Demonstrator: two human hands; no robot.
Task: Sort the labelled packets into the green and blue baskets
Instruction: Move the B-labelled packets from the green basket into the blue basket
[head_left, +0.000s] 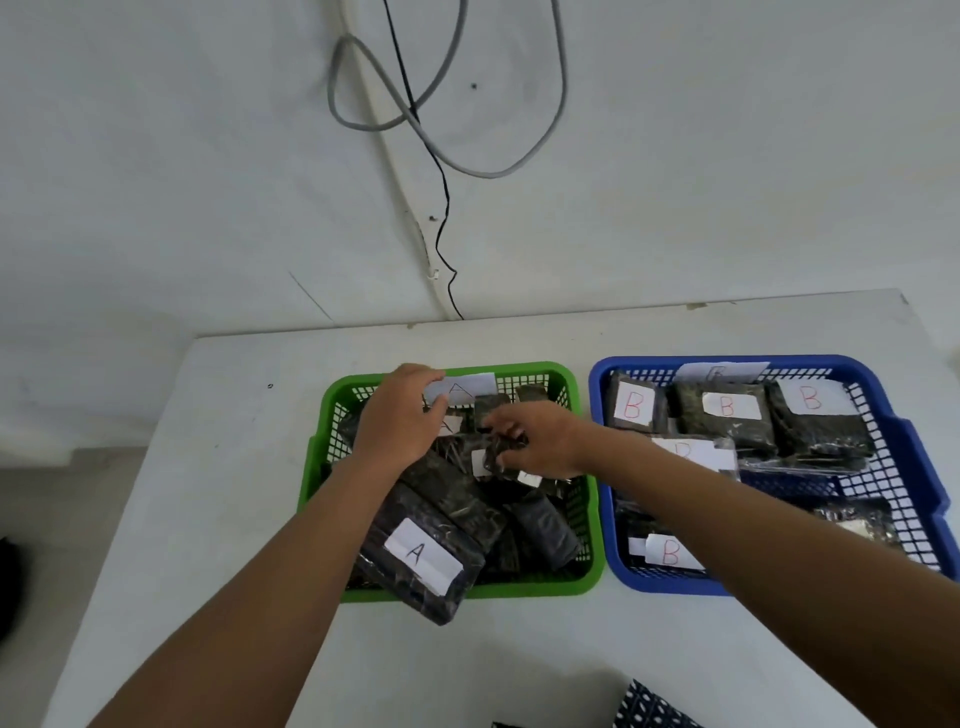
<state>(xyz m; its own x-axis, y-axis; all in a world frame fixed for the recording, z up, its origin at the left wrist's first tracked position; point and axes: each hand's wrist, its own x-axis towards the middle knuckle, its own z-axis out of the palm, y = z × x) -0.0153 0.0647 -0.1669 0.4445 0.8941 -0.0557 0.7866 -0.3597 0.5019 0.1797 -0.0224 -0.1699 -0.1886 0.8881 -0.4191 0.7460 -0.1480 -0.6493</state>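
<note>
The green basket (566, 376) sits left of the blue basket (608, 374) on the white table. Dark packets with white labels marked A fill the green one; one such packet (415, 558) hangs over its front rim. Packets marked B (727, 410) lie in the blue basket. Both my hands are inside the green basket. My left hand (397, 415) rests over packets at the back left, fingers curled near an A label. My right hand (540, 441) grips a dark packet (506, 447) in the middle.
The white table (208, 467) stands against a white wall with grey and black cables (447, 156) hanging down. A patterned blue-and-white cloth (649, 706) shows at the bottom edge. A dark object (8, 587) lies off the table at far left.
</note>
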